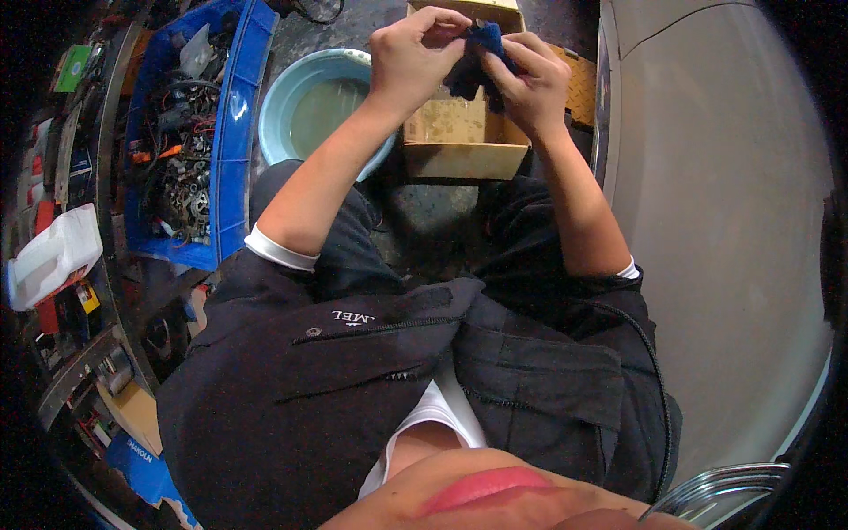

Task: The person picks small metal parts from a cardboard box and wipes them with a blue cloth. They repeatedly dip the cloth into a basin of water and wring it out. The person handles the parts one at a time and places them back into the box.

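A dark blue cloth (487,40) is bunched between my two hands above an open cardboard box. My left hand (416,56) pinches its left edge between thumb and fingertips. On the other side, my right hand (533,79) grips the cloth, and loose folds hang down between the hands. Something small shows at the cloth's top by my left fingertips, too small to make out. The cardboard box (474,161) stands on the floor below, its inner face spotted with stains. Left of it, partly behind my left forearm, is a light blue plastic basin (281,126) with cloudy liquid.
A blue plastic crate (235,132) full of metal parts and wires stands at the left. Beyond it, shelving holds boxes and a white plastic jug (59,255). A smooth grey vehicle panel (715,199) runs along my right side. A yellow tread-pattern piece (581,86) lies beside the box.
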Tool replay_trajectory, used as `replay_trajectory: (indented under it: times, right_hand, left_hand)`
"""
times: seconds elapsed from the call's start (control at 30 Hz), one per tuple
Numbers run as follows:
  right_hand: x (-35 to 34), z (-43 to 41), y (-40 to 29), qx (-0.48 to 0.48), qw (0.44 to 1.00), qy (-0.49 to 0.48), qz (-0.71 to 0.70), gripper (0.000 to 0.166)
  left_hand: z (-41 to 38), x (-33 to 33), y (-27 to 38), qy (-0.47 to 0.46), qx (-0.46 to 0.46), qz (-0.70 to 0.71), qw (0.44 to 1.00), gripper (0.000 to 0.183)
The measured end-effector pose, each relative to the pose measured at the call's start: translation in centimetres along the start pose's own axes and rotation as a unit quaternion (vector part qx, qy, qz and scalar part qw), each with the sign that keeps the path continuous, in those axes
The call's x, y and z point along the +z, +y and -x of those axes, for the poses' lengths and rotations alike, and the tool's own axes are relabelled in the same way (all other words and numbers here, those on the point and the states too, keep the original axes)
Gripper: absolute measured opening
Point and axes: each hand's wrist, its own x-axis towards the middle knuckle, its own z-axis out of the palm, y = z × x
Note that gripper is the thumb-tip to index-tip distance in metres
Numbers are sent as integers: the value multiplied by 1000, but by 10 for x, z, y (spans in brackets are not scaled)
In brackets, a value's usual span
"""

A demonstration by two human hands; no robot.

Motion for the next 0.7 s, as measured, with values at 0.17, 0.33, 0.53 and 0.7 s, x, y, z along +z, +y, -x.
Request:
replay_trajectory:
  times: [0.17, 0.33, 0.53, 0.7]
  right_hand:
    - [2, 5, 4, 164, 977, -21, -132, 23]
    - [1, 3, 5, 162, 957, -49, -236, 24]
    - [-9, 1, 8, 136, 966, -87, -203, 27]
    - [-4, -2, 8, 114, 976, -18, -184, 24]
  left_hand:
    - [0, 0, 2, -33, 19, 18, 999, 32]
    - [-1, -3, 1, -115, -41, 117, 986, 38]
    - [-2, 0, -7, -172, -88, 229, 954, 46]
    - [-1, 6, -14, -142, -114, 211, 960, 44]
